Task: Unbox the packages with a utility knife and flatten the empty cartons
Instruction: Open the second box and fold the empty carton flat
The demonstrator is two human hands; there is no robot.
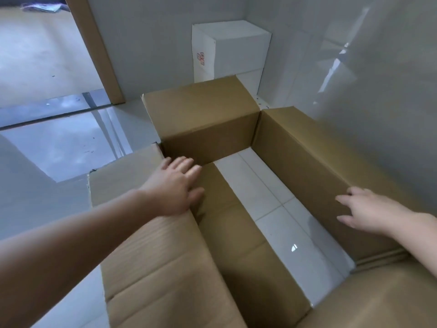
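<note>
A large brown carton [208,119] stands on the white tiled floor with both ends open, so the floor tiles show through its middle. My left hand [176,185] lies flat on the top edge of the carton's left wall, fingers straight and spread. My right hand [364,209] rests against the inner face of the right wall [307,162], fingers extended. Neither hand holds anything. No utility knife is in view.
A white box [236,46] sits in the far corner against the white walls, behind the carton. A brown door frame [94,48] stands at the upper left, with a dark threshold strip [54,114] across the glossy floor.
</note>
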